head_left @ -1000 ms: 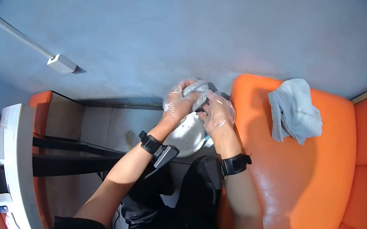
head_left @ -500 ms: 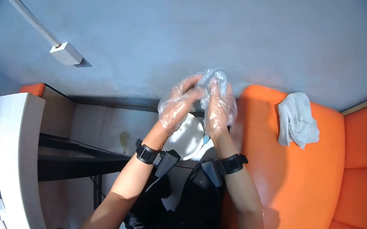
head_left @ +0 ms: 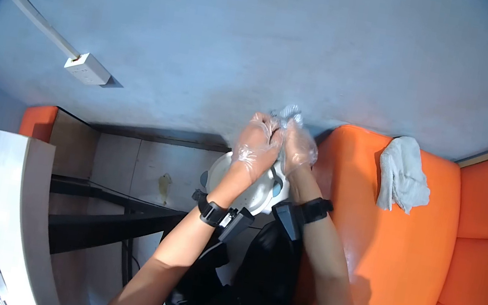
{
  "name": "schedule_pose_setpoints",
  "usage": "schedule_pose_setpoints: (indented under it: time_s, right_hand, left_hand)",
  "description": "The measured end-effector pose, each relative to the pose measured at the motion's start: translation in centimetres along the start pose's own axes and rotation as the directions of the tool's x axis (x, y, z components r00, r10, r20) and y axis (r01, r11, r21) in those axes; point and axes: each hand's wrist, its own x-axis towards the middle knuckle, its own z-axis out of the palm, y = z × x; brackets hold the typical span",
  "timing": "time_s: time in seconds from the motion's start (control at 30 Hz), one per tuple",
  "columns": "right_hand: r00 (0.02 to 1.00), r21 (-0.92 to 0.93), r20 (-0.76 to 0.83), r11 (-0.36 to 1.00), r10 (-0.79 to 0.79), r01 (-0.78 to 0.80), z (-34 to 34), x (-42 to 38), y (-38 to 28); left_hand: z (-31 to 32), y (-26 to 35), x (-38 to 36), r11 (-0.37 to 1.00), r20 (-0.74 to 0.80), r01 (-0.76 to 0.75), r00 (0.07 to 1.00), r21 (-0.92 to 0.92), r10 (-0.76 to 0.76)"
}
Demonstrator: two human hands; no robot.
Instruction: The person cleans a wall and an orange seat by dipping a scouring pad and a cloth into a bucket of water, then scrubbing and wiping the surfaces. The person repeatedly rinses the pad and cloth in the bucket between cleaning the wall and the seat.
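Bringing both forearms up from the bottom edge, slanting inward; hands meet in front of the wall, above the white tub. Left hand, in a clear plastic glove, has bent fingers and its back partly to the camera. Right hand, gloved likewise, is angled up and left, fingers closed on the crumpled striped cloth. Hands touch or nearly so at the fingertips; cannot tell if left also grips the cloth. Cloth pokes up past the fingers, near the wall. Black wrist straps on both wrists.

Edges: orange bench just right of right hand, its rounded corner nearest; grey towel on the seat, well apart from the hands. White table far left, dark beam running from it toward left forearm. Room: tiled floor stretches left of the tub, between wall base and beam. Tub sits below the hands, partly hidden by left forearm.
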Motion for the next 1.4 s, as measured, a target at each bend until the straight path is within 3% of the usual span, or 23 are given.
schedule_pose_setpoints:
  time_s: [0.03, 0.07, 0.13, 0.2, 0.27, 0.33, 0.37, 0.43, 0.47, 0.53, 0.57, 0.6, 0.63, 0.7, 0.73, 0.77, 0.8, 0.87, 0.93, 1.07, 1.13, 1.2, 1.4]
  right_hand:
    - [1.000, 0.005, 0.000, 1.000, 0.002, -0.002, 0.5, 1.4, 2.5]
    - [0.999, 0.197, 0.036, 0.980, 0.002, -0.009, 1.1, 2.7, 4.6]
    - [0.995, 0.434, 0.081, 0.901, -0.060, 0.019, 1.6, 0.1, 1.7]
    - [0.950, 0.562, 0.052, 0.796, -0.307, 0.226, 2.0, -0.6, 1.1]
    - [0.936, 0.386, 0.022, 0.867, -0.351, 0.316, 1.5, -0.2, 1.1]
    - [0.928, 0.025, 0.011, 0.928, -0.372, 0.372, 1.0, -1.1, -0.3]
    - [0.928, 0.026, 0.012, 0.928, -0.372, 0.372, 1.2, -0.6, 0.3]
    - [0.929, 0.711, 0.134, 0.687, -0.345, 0.153, 1.8, 1.1, 2.8]
    - [0.928, 0.710, 0.127, 0.685, -0.350, 0.161, 1.7, 1.5, 3.5]
    - [0.966, 0.536, 0.257, 0.837, -0.038, -0.110, 1.5, 2.3, 4.8]
    - [0.979, 0.482, 0.159, 0.856, 0.127, -0.189, 1.7, 2.6, 4.7]
    - [0.981, 0.485, 0.156, 0.856, 0.117, -0.179, 1.6, 2.8, 4.7]
    - [0.990, 0.381, 0.116, 0.917, 0.083, -0.121, 1.6, 3.0, 4.8]
    - [0.996, 0.299, 0.079, 0.952, 0.036, -0.058, 1.4, 1.0, 2.8]
    - [0.987, 0.018, 0.039, 0.987, -0.158, 0.157, 1.1, 0.8, 2.6]
    - [0.934, -0.270, 0.057, 0.896, -0.351, 0.353, 0.8, 0.7, 2.3]
    - [0.952, -0.495, 0.085, 0.816, -0.295, 0.297, 0.2, -2.0, -1.4]
    - [0.881, -0.659, 0.152, 0.618, -0.448, 0.428, -0.2, -4.9, -3.9]
    - [0.822, -0.666, 0.163, 0.554, -0.545, 0.500, -0.4, -5.8, -4.2]
    - [0.889, -0.576, 0.044, 0.715, -0.456, 0.395, -2.2, -7.4, -5.7]
    - [0.902, -0.514, -0.011, 0.776, -0.433, 0.366, -3.2, -7.3, -4.3]
    - [0.906, -0.359, -0.051, 0.855, -0.419, 0.375, -4.0, -7.4, -3.6]
    - [0.933, 0.199, -0.077, 0.912, -0.351, 0.359, -4.2, -6.3, -2.2]
  left_hand:
    - [0.3, -0.1, 0.0, 1.000, 0.003, -0.002, 1.000, 0.005, 0.002]
    - [0.6, -0.2, 0.0, 0.999, -0.028, 0.037, 0.999, -0.040, -0.038]
    - [-0.4, 1.6, 0.3, 0.984, -0.107, 0.065, 0.991, -0.163, -0.084]
    - [-0.7, 1.5, 0.4, 0.961, -0.280, -0.161, 0.955, -0.225, 0.095]
    - [-0.7, 1.0, 0.4, 0.959, -0.297, -0.215, 0.942, -0.185, 0.154]
    - [0.0, -0.1, 0.6, 0.950, -0.246, -0.171, 0.963, -0.260, 0.106]
    - [0.0, 0.0, 0.6, 0.951, -0.252, -0.166, 0.963, -0.261, 0.099]
    - [-0.3, 0.6, 0.3, 0.968, -0.231, -0.116, 0.971, -0.222, 0.064]
    - [-0.4, 1.0, 0.2, 0.981, -0.208, -0.066, 0.978, -0.182, 0.027]
    - [0.9, -0.3, 0.1, 0.992, -0.143, -0.030, 0.990, -0.124, 0.012]
    - [1.3, -0.5, 0.2, 0.998, -0.084, 0.010, 0.996, -0.055, -0.015]
    - [1.5, -0.9, 0.3, 0.995, -0.074, -0.011, 0.997, -0.097, 0.003]
    - [1.5, -1.5, 0.8, 0.995, -0.079, -0.017, 0.997, -0.099, 0.009]
    - [-0.1, -0.1, 1.9, 0.971, 0.043, 0.237, 0.971, -0.020, -0.236]
    - [0.1, -0.5, 1.7, 0.934, -0.087, 0.166, 0.975, -0.316, -0.202]
    - [-0.1, -1.1, 1.9, 0.878, -0.061, 0.245, 0.954, -0.412, -0.294]
    - [-0.8, -1.9, 2.3, 0.804, -0.029, 0.314, 0.925, -0.505, -0.379]
    - [-1.9, -2.1, 2.6, 0.799, -0.001, 0.322, 0.928, -0.509, -0.374]
    - [-2.3, -0.8, 2.6, 0.724, -0.129, 0.138, 0.945, -0.676, -0.300]
    - [-3.0, 1.1, 1.6, 0.601, 0.108, 0.162, 0.986, -0.782, -0.124]
    - [-2.6, 1.8, 1.3, 0.656, 0.168, 0.157, 0.985, -0.738, -0.046]
    - [-2.1, 2.2, 1.0, 0.683, 0.305, 0.254, 0.951, -0.684, -0.048]
    - [-0.5, 2.5, 0.7, 0.617, 0.389, 0.299, 0.921, -0.728, 0.012]
